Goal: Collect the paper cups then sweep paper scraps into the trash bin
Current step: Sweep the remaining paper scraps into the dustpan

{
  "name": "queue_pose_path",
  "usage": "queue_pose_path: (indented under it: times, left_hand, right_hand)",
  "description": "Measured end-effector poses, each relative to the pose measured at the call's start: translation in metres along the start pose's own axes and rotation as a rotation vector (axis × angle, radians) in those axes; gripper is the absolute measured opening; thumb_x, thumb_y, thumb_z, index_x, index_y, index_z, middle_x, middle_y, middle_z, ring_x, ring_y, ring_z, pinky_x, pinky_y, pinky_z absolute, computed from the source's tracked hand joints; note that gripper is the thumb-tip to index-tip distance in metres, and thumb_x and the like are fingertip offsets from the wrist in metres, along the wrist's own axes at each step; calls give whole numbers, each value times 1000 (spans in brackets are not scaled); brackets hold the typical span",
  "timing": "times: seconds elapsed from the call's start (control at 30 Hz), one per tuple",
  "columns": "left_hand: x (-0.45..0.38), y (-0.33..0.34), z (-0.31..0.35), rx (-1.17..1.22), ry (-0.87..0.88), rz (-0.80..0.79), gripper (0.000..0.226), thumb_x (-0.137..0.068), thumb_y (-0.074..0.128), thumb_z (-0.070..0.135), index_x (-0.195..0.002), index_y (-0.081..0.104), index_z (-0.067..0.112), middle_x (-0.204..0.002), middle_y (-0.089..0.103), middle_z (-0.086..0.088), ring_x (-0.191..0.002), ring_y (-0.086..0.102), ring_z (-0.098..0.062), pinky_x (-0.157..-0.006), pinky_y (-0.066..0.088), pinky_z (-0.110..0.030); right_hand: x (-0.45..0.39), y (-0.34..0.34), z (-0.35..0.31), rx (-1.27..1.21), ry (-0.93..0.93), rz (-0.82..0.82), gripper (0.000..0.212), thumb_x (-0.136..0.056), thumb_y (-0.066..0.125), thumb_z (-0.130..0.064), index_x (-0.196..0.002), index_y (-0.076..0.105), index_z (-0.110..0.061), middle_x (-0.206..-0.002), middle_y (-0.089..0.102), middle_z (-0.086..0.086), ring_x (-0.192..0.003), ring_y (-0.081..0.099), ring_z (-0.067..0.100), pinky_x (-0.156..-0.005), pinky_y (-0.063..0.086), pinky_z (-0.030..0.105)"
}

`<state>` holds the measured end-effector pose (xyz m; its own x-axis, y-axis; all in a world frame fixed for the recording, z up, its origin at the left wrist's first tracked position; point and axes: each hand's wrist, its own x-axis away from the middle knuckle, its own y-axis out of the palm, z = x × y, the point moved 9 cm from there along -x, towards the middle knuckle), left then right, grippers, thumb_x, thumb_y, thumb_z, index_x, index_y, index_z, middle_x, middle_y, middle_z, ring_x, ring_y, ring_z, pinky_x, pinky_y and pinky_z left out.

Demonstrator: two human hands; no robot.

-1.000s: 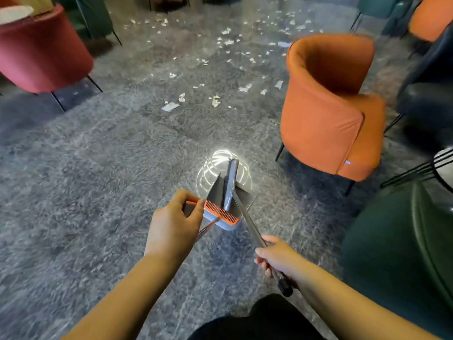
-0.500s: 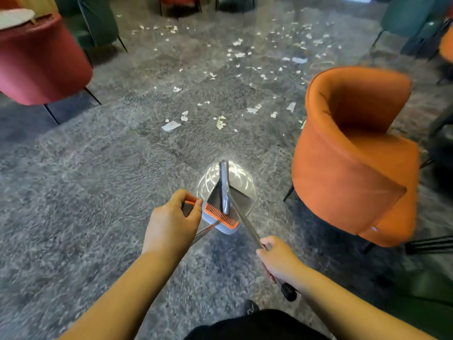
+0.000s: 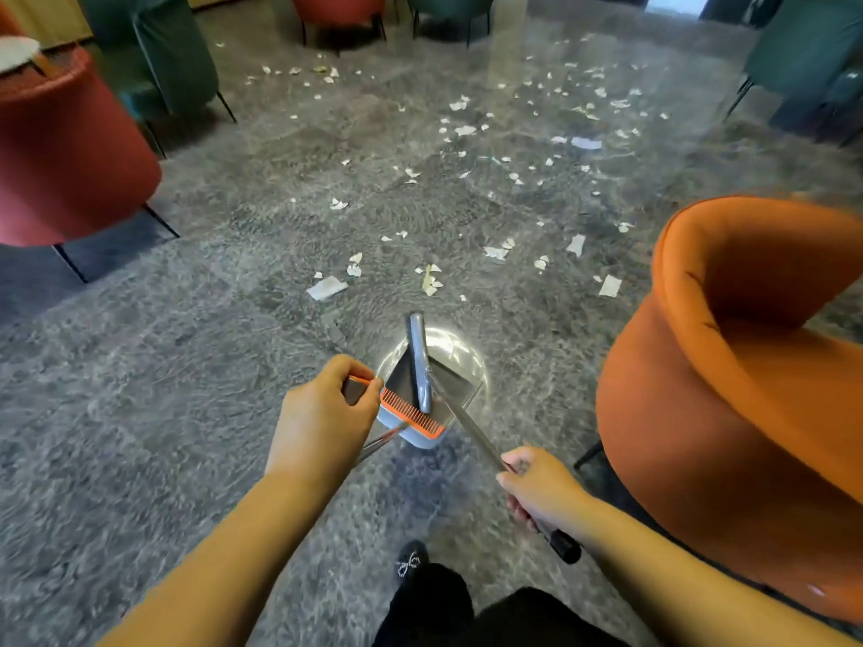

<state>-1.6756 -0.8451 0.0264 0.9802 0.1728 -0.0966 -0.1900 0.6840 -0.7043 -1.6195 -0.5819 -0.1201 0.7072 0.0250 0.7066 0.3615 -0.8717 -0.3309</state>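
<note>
— So, what have I got in the hands?

— My left hand [image 3: 322,415] is curled round the orange-edged top of the dustpan [image 3: 422,396], thumb and fingers pinching the rim beside the orange comb [image 3: 411,413]. My right hand [image 3: 541,492] is wrapped round the broom handle [image 3: 471,434], near its black end cap [image 3: 565,546].

— And where is the broom itself?

— Its grey head [image 3: 419,361] lies inside the dustpan, pointing away from me, with the metal shaft running back and to the right into my grip. A second thin metal rod [image 3: 380,443] comes out under my left hand; I take it for the dustpan's handle, though I cannot tell for certain.

— Where are the scraps?

— Scraps [image 3: 467,133] are scattered over the grey floor [image 3: 140,389] ahead, well apart from the dustpan. The nearest ones, a flat white piece [image 3: 327,288] and a small crumpled cluster [image 3: 430,278], lie just beyond the broom's tip. More are spread farther back, thickest toward the middle and right.

— Any cups or the bin?

— I see neither from the head view.

— What surrounds me?

— An orange chair [image 3: 728,389] stands close on my right. A red chair [image 3: 65,151] sits at the left, with green chairs [image 3: 173,53] behind it and more seats along the far edge. A dark shoe [image 3: 410,560] and dark trousers [image 3: 467,614] show at the bottom.
</note>
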Motion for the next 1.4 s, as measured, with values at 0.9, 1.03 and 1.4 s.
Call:
queue_pose_path:
  times: [0.9,1.03,1.4]
  left_hand:
    - [-546,-10,-66,32,-138,174,21,-84,70,32,-71,56,41,-65,60,33,-72,57,12,-56,38,-2]
    - [-622,-19,-92,44,-182,185,19,-83,69,34,-71,57,42,-69,59,36,-73,55,15,-56,37,-1]
    - [-880,-45,-154,-18,-153,134,19,-84,70,33,-74,56,39,-65,63,12,-72,57,4,-57,42,-9]
  right_hand:
    - [-440,-96,-419,124,-47,-131,21,-94,51,-12,-113,55,-5,-50,55,11,-35,46,19,-34,36,22]
    - [-499,-91,-482,91,-27,-147,16,-94,53,-13,-109,53,-17,-54,57,10,-37,47,16,-36,35,23]
    - [-678,-80,-661,13,11,-112,20,-91,55,-17,-107,51,-27,-47,58,5,-40,47,20,-38,37,23]
